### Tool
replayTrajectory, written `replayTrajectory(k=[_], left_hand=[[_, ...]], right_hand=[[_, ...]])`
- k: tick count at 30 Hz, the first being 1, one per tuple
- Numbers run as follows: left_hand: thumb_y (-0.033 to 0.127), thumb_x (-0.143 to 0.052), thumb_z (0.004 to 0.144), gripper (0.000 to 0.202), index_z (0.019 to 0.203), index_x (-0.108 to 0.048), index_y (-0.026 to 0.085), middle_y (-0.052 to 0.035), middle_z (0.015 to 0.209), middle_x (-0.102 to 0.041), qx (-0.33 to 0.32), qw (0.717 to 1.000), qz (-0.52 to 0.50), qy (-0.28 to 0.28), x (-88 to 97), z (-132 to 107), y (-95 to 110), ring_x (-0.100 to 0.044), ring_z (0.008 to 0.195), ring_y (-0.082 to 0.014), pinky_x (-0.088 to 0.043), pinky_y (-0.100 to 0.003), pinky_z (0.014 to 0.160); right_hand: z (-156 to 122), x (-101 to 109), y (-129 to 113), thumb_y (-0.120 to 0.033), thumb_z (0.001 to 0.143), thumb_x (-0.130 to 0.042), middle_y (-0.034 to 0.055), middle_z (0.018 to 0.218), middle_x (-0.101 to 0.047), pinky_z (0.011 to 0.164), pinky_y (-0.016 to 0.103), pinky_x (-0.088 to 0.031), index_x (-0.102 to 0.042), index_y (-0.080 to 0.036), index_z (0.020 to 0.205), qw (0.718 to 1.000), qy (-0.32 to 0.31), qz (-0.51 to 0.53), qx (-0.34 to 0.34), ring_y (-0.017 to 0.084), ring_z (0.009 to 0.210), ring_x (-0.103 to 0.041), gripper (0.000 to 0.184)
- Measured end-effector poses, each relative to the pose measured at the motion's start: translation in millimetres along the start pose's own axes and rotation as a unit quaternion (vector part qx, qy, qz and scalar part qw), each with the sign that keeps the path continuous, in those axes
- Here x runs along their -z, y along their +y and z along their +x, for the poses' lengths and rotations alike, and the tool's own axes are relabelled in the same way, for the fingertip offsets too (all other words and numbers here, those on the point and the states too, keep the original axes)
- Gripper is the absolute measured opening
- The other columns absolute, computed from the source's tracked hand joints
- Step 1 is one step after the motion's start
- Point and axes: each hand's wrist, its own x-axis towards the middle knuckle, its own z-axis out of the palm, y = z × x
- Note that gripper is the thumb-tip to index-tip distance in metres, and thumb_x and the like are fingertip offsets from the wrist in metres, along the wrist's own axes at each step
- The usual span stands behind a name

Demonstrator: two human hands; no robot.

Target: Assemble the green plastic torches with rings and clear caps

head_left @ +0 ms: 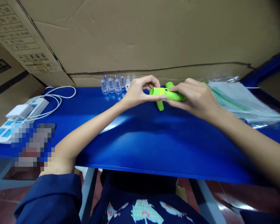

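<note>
Right hand (200, 98) has a green tube (174, 96) pinched between thumb and fingers. Left hand (137, 92) is on it too: thumb along the near side by the yellow band (162, 91), fingers curled round behind the open end, so it's a light pinch from what I can see. Can't tell exactly where the hidden fingertips touch. The tube's up over the blue table (140, 140), toward the back, lying roughly sideways with the open end to the left.

More green parts (161, 106) poke out just behind and below it; can't tell if that's one piece or several. Left of the hands there's a bunch of clear vials (110, 85) standing upright by the cardboard (140, 37), plus a white one with a red dot (128, 84). Over on the right, a plastic bag (245, 99) lies flat with something green showing. Far left: power strip (0, 133), white adapter (19, 111), looped cable (60, 101).
</note>
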Motion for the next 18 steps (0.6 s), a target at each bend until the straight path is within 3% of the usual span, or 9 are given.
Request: replayTrajectory(k=[8,15,18], left_hand=[[0.063,-0.084,0.07,0.056,0.086,-0.057,0.017,-0.0004,0.085,-0.062,0.021,0.998,-0.02,-0.063,16.0,4,2,-0.059,0.075,-0.0099,-0.048,-0.024,0.07],[0.066,-0.079,0.075,0.059,0.101,-0.06,0.017,-0.0045,0.096,-0.067,0.053,0.998,-0.028,0.008,13.3,-1,-35,-0.069,0.087,-0.0145,-0.055,-0.028,0.081],[0.066,-0.08,0.075,0.063,0.109,-0.064,0.016,-0.007,0.104,-0.071,0.056,0.998,-0.035,0.003,11.4,-2,-46,-0.071,0.093,-0.0169,-0.057,-0.031,0.086]], right_hand=[[10,-19,16,-0.057,0.104,-0.044,0.0108,0.088,-0.07,0.074,0.038,-0.044,-0.07,-0.019,0.109,0.999,-0.025,0.024,0.035,0.026,0.083,-0.06,0.047],[20,-47,28,-0.053,0.105,-0.041,0.0122,0.094,-0.07,0.079,0.04,-0.045,-0.068,-0.018,0.116,1.0,-0.02,0.019,0.008,0.027,0.088,-0.06,0.046],[19,-57,29,-0.051,0.105,-0.041,0.0134,0.094,-0.07,0.08,0.041,-0.045,-0.068,-0.016,0.116,1.0,-0.021,0.014,-0.011,0.028,0.09,-0.06,0.046]])
